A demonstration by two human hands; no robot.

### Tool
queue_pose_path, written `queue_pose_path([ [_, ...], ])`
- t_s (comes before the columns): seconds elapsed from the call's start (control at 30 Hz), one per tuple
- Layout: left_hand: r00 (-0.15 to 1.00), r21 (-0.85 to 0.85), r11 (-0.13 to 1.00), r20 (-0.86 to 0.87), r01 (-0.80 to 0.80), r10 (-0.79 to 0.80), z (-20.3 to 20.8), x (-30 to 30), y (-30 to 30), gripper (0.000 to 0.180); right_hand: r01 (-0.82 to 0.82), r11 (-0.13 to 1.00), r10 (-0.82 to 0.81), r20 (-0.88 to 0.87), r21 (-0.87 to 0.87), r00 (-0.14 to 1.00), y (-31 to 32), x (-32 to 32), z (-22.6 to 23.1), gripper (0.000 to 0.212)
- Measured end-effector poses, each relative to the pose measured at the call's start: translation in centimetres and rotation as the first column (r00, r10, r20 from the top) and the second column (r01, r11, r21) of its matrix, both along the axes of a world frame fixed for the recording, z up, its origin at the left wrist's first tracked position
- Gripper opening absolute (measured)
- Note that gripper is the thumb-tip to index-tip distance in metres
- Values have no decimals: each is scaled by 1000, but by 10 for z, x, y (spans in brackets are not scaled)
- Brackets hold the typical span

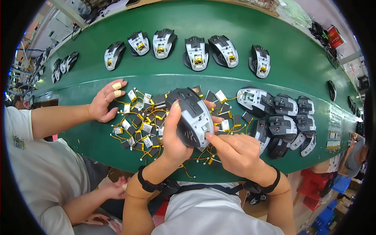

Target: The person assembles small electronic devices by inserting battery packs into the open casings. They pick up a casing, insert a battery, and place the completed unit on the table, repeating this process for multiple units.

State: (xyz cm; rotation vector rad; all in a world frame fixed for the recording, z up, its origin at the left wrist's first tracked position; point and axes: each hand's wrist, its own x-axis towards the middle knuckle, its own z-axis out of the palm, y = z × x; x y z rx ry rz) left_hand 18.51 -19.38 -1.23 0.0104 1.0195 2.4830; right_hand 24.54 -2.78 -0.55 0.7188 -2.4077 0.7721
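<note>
A black-and-grey computer mouse is held up over the green table in my left hand. The thumb lies along its near left side, and fingertips show past its far right edge. My right hand is closed, with the index fingertip against the open slot at the mouse's lower right end. Whatever its fingers pinch, if anything, is hidden. Beneath and left of the held mouse spreads a pile of small battery packs with thin yellow, red and black wires and white plugs.
Several mice are stacked on the right. Across the far side stands a row of mice with yellow-wrapped parts in their openings. A co-worker's hand, with taped fingers, rests left of the batteries. Small parts lie at the far right of the green table.
</note>
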Motion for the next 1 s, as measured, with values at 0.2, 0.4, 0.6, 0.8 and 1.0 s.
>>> queue_pose_path([
  [0.2, 995, -149, 987, -92, -56, 42, -4, 4, -1, 68, 10, 1000, -10, 47, -2, 999, -12, 11, -10, 47],
  [0.4, 948, -39, 999, -316, 15, -27, 15, -3, -8, 92, 100, 742, 175, 336, -663, 926, -10, 11, -12, 22],
  [0.6, 949, 11, 991, -288, 136, -127, 23, 3, -9, 94, 344, 459, 702, 571, -819, 424, -16, 2, 6, 31],
  [0.8, 955, 52, 991, -278, 121, -102, 25, 5, -11, 93, 303, 441, 744, 533, -845, 402, -13, 3, 3, 25],
  [1.0, 945, 55, 988, -303, 145, -122, 19, 4, -10, 93, 338, 465, 715, 573, -818, 401, -11, 8, 5, 21],
])
